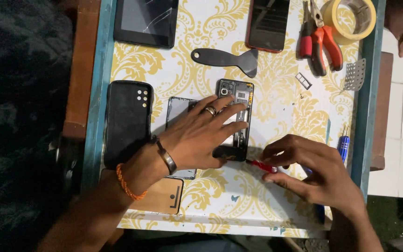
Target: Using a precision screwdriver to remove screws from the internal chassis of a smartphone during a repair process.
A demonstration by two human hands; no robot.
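Left hand [197, 135] fingers spread flat on opened phone [234, 116], long axis upright, right hand [311, 170] pinching red screwdriver [263, 166]

The single head-worn camera looks almost straight down from close above onto a small table [276, 107], its far edge at the frame's top, the wearer's forearms entering from below.
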